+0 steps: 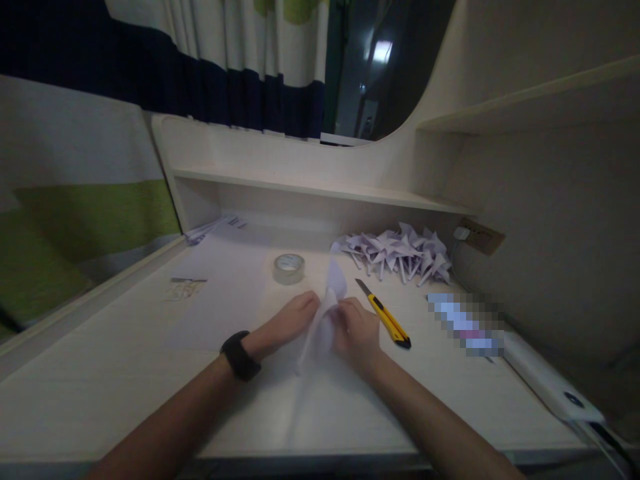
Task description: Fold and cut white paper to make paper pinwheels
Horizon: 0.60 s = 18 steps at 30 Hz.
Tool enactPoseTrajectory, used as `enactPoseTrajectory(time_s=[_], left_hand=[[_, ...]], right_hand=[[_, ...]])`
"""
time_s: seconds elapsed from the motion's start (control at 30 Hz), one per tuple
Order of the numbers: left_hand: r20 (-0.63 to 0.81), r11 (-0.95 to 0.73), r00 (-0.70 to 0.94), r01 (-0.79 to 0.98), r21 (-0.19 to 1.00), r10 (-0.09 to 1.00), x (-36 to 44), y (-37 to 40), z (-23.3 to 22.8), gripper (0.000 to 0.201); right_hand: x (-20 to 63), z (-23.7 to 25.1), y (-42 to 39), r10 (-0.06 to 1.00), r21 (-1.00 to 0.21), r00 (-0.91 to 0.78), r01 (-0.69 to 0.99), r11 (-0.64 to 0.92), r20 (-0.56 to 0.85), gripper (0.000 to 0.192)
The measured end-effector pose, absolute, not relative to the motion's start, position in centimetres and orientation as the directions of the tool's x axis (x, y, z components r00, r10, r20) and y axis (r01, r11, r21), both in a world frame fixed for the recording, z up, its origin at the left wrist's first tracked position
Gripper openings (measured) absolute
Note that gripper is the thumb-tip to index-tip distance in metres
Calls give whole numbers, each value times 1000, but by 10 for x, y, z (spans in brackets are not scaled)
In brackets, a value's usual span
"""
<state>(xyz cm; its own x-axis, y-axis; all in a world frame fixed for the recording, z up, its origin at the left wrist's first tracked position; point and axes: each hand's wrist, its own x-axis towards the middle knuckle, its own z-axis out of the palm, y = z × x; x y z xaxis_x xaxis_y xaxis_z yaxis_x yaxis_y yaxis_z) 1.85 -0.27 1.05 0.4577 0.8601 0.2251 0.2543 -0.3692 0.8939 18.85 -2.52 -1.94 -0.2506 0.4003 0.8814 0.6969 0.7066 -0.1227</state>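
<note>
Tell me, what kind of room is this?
Probably a bedroom or dorm study nook: a built-in desk with shelves, curtains behind. Both hands fold paper beside folded pinwheels.

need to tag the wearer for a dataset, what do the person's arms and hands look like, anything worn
Both forearms are bare, with no sleeves in view. The left hand has a black band, like a watch or fitness tracker, around its wrist. The right hand and its wrist show no band. No gloves on either hand; the dim light hides whether any rings are worn.
</note>
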Motion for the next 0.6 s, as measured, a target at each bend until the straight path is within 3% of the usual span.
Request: enactPoseTrajectory(time_s=[0.2,0.3,0.43,0.6], left_hand=[[354,-514,413,388,765,839,22,-11,6,29],[418,-575,406,441,689,813,23,-17,10,28],[441,-607,422,471,640,792,21,-18,14,27],[350,-532,447,391,751,823,19,-10,13,30]], right_hand=[[184,-13,-30,532,-354,-64,677,645,845,12],[183,-10,-33,559,-410,-36,641,649,829,12],[184,-8,-34,543,-401,-62,605,688,837,14],[187,-14,-29,462,-267,-147,650,711,874,12]])
